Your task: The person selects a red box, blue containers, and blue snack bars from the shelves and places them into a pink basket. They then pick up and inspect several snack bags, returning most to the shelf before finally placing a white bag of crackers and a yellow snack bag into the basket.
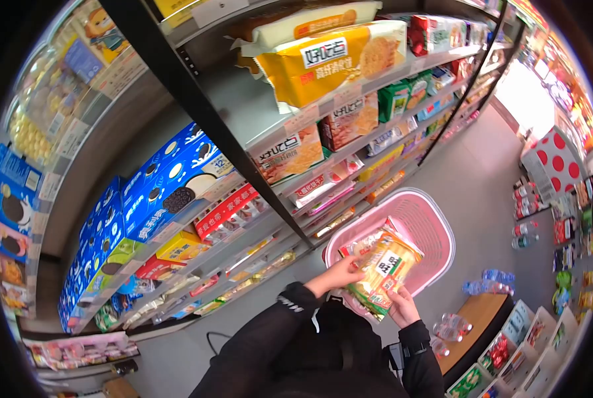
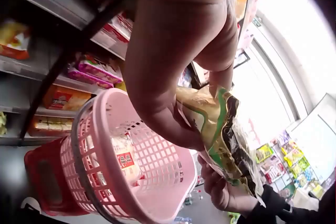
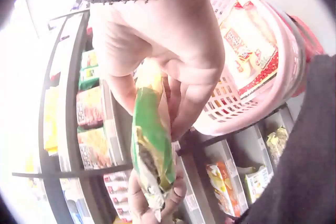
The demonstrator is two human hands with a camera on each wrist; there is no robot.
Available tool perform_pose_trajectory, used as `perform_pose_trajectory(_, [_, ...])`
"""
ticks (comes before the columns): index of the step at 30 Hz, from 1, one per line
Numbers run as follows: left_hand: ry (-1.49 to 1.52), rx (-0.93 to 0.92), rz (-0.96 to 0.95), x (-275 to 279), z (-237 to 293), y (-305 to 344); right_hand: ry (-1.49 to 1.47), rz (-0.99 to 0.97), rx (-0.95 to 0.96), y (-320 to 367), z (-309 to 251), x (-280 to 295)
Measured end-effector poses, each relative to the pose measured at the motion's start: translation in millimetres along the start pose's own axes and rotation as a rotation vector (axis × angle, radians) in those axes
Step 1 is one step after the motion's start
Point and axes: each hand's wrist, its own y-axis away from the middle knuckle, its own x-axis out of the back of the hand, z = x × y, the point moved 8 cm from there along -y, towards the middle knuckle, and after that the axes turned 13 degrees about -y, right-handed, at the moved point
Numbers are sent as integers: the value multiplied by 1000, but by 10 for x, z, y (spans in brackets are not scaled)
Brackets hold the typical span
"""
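Pinched by the fingers of the left hand (image 1: 337, 276) and right hand (image 1: 404, 309) above the near side of the pink basket (image 1: 440, 233), the golden packet (image 1: 384, 270) looks light, slick and crushable, best held gently by its edges.

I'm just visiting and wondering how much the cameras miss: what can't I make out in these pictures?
- Fine print on the gold-and-green plastic packet: too small in the head view.
- Fingertips of the left hand: behind the packet in the head view.
- Much of the red container: behind the pink plastic basket in the left wrist view.
- Far-left surroundings, right wrist view: washed out by glare.
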Motion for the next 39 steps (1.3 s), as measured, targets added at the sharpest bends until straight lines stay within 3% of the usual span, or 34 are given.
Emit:
perform_pose_trajectory(2, [-548,-141,287,148,-47,-328,-9,19,-19,-231,-52,211])
perform_pose_trajectory(5, [-622,-153,460,189,-41,-412,-24,85,-34,-690,-49,679])
perform_pose_trajectory(7, [-601,-118,455,177,-5,-278,63,187,36,-961,-51,927])
perform_pose_trajectory(9, [-612,-121,342,114,-30,-102,82,224,-9,-1203,28,1068])
perform_pose_trajectory(12, [-526,-73,332,138,-301,209,64,344,-100,-1433,246,1260])
perform_pose_trajectory(17, [-450,45,367,325,-554,846,108,354,-161,-1706,604,1450])
perform_pose_trajectory(19, [-411,95,406,404,-633,1046,132,409,-262,-1638,659,1408])
perform_pose_trajectory(22, [-277,123,450,494,-805,1275,196,331,-379,-1683,668,1689])
perform_pose_trajectory(24, [-122,160,471,565,-1001,1421,648,177,-570,-1588,641,1630])
perform_pose_trajectory(25, [-123,143,476,602,-1106,1481,949,207,-541,-1599,551,1627])
perform_pose_trajectory(27, [10,110,531,724,-1340,1628,1529,171,-65,-1832,326,1638])
perform_pose_trajectory(28, [96,125,572,792,-1421,1742,1536,174,-47,-1791,321,1430])
perform_pose_trajectory(30, [165,100,616,957,-1449,2003,1198,-9,42,-1437,505,216])
perform_pose_trajectory(33, [279,62,714,1165,-1615,2424,1226,-296,13,-950,1067,-1219])
perform_pose_trajectory(34, [357,92,751,1229,-1694,2573,1203,-485,110,-974,1341,-1381])
perform_pose_trajectory(35, [436,123,787,1293,-1763,2727,1189,-556,24,-952,1651,-1553])
perform_pose_trajectory(37, [452,122,821,1396,-1805,3011,1344,-764,97,-843,2220,-1998])
perform_pose_trajectory(39, [504,132,901,1466,-2003,3283,1396,-844,127,-678,2703,-2491])
